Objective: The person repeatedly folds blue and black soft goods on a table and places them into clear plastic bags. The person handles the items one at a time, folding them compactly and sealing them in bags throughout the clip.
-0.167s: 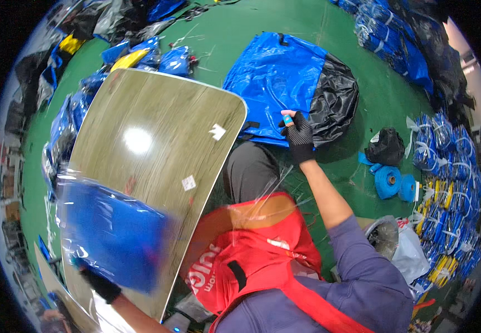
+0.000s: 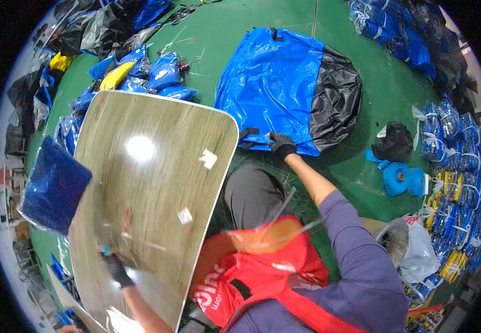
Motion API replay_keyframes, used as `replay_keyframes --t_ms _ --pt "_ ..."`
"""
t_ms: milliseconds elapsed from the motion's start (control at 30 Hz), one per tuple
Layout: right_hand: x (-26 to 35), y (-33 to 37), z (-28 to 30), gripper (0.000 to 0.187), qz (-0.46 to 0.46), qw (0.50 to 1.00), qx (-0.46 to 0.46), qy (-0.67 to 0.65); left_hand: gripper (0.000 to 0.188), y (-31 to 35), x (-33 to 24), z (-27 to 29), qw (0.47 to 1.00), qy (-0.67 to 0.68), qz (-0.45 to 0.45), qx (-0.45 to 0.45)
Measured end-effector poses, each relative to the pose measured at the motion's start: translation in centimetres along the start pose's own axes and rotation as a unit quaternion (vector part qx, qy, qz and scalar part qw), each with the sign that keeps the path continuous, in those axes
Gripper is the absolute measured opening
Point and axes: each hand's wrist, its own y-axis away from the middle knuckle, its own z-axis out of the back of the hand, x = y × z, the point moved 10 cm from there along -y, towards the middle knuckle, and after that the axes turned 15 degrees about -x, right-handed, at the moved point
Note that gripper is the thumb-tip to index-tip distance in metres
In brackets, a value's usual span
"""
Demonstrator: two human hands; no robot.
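In a dark fingerless glove, my left hand is stretched out, slightly blurred, above a wood-patterned tabletop. Nothing shows in it. Apart from that hand, a folded blue sheet in a clear plastic bag hangs past the tabletop's left edge, seemingly in the air. My right hand, gloved the same way, grips the near edge of a large blue and black bag spread on the green floor. Its fingertips are partly hidden by the fabric.
Packed blue bundles, one with a yellow piece, lie beyond the tabletop. Blue tape rolls and a black plastic bag lie at right, beside stacked tied bundles. White stickers dot the tabletop.
The packaged blue sheet has left my left hand and moved up and left, off the tabletop. My right hand has come down onto the near edge of the blue and black bag.
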Motion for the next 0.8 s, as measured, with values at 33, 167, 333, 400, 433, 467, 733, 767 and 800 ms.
replay_keyframes --t_ms 33,167,333,400,433,467,733,767,800 --pt "-1.0 -0.5 -4.6 0.035 0.034 0.997 0.038 0.050 0.052 -0.7 -2.3 1.9 0.933 0.329 0.142 -0.041" --pt "-2.6 -3.2 -13.5 0.044 0.120 0.962 -0.051 0.239 0.050 -0.8 -19.1 19.0 0.812 0.581 -0.048 0.027" --pt "-6.9 -6.6 -16.7 0.036 0.033 0.964 0.166 0.205 0.046 -1.1 -21.8 29.7 0.342 0.879 0.139 0.302" --pt "-7.2 -10.9 -11.0 0.035 -0.035 0.997 0.060 0.045 0.060 1.1 -19.1 25.9 0.399 0.799 0.304 0.333" --pt "-7.0 -13.7 -6.9 0.042 -0.059 0.995 -0.029 0.074 0.029 2.7 -18.8 23.6 0.290 0.789 0.411 0.353" --pt "-6.0 -15.7 -1.1 0.044 -0.068 0.983 -0.142 -0.089 0.037 2.4 -17.3 23.3 0.327 0.817 0.377 0.289" --pt "30.2 7.3 20.8 0.037 0.484 0.784 0.232 -0.312 0.041 -5.1 -8.0 17.8 0.260 0.876 0.389 0.116" --pt "33.2 14.6 21.4 0.044 0.529 0.721 0.276 -0.352 0.041 -6.4 -5.3 17.9 0.258 0.881 0.384 0.102" --pt "34.6 22.5 21.9 0.050 0.620 0.633 0.292 -0.360 0.042 -7.5 -2.3 18.3 0.260 0.885 0.375 0.091"
